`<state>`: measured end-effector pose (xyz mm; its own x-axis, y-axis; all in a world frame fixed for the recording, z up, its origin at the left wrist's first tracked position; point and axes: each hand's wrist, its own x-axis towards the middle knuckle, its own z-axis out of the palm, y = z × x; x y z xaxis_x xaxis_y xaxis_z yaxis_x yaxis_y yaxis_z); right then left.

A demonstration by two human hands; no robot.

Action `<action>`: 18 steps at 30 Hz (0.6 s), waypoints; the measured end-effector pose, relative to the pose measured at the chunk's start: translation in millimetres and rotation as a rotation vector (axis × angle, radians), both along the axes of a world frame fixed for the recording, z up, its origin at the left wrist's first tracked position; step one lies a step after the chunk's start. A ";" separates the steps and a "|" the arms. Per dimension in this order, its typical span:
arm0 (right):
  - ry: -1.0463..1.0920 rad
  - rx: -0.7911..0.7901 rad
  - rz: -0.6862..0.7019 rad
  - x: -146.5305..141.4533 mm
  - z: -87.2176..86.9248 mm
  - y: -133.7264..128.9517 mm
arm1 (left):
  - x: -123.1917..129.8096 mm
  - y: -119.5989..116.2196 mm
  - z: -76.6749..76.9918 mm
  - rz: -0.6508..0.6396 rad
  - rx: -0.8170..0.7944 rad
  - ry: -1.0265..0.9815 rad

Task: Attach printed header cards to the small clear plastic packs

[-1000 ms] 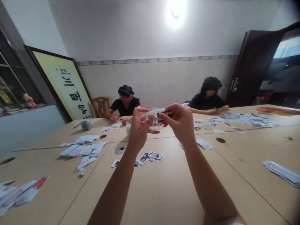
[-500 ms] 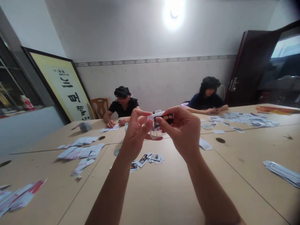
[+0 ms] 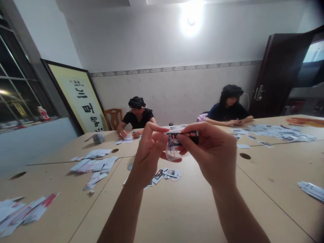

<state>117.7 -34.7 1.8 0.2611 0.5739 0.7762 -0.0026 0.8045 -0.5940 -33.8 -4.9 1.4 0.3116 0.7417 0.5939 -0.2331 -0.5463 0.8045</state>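
Both of my hands are raised over the table, close together in the middle of the view. In my right hand is a small black printed card, pinched with the thumb across its front. My left hand has its fingers closed round a translucent plastic piece, its exact kind unclear, which lies behind and below the card. Card and plastic overlap, and whether they are joined I cannot tell. Beneath my hands, several small printed cards lie loosely piled on the table.
White paper strips lie in stacks to the left, with more papers nearer me. Scattered cards cover the far right, and a strip bundle sits at the right edge. Two people sit across the table.
The view has shifted a little. My right hand has moved slightly right and nearer, and more of the black card's printed face now shows. Both hands keep their hold.
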 end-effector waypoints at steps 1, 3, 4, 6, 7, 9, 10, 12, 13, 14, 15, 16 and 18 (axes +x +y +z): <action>0.004 0.007 0.017 -0.4 -0.4 -0.7 | 0.3 -1.0 -0.4 -0.004 0.007 -0.013; 0.010 0.023 0.032 -1.3 -1.0 -2.1 | 1.6 -3.5 -1.4 -0.009 0.027 -0.032; 0.015 0.030 0.034 -1.9 -1.1 -2.5 | 2.3 -4.8 -2.1 -0.013 0.039 -0.038; 0.035 0.040 0.037 -2.9 -1.0 -3.0 | 3.6 -6.6 -3.4 -0.011 0.066 -0.051; 0.042 0.039 0.041 -3.3 -0.7 -3.1 | 4.0 -6.9 -4.0 -0.008 0.076 -0.055; 0.050 0.039 0.048 -3.9 -0.1 -2.8 | 4.4 -6.5 -4.8 0.001 0.087 -0.060; 0.052 0.041 0.048 -4.0 0.3 -2.6 | 4.5 -5.8 -5.0 0.002 0.088 -0.063; 0.052 0.046 0.047 -3.8 1.0 -2.0 | 4.6 -4.1 -5.1 -0.007 0.088 -0.065; 0.052 0.048 0.045 -3.5 1.3 -1.7 | 4.6 -3.2 -5.1 -0.017 0.090 -0.064; 0.051 0.049 0.043 -3.2 1.4 -1.5 | 4.8 -2.4 -5.2 -0.025 0.093 -0.063; 0.050 0.050 0.040 -2.9 1.5 -1.3 | 4.9 -1.8 -5.4 -0.029 0.098 -0.061; 0.049 0.051 0.035 -2.6 1.5 -1.3 | 5.1 -1.2 -5.7 -0.028 0.104 -0.062; 0.048 0.047 0.031 -2.2 1.2 -1.6 | 5.4 -0.3 -6.5 -0.028 0.120 -0.065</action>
<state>115.5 -36.3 3.0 0.2809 0.5453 0.7897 -0.0553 0.8307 -0.5539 -28.4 -5.2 -5.1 0.2894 0.6557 0.6973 -0.2993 -0.6300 0.7166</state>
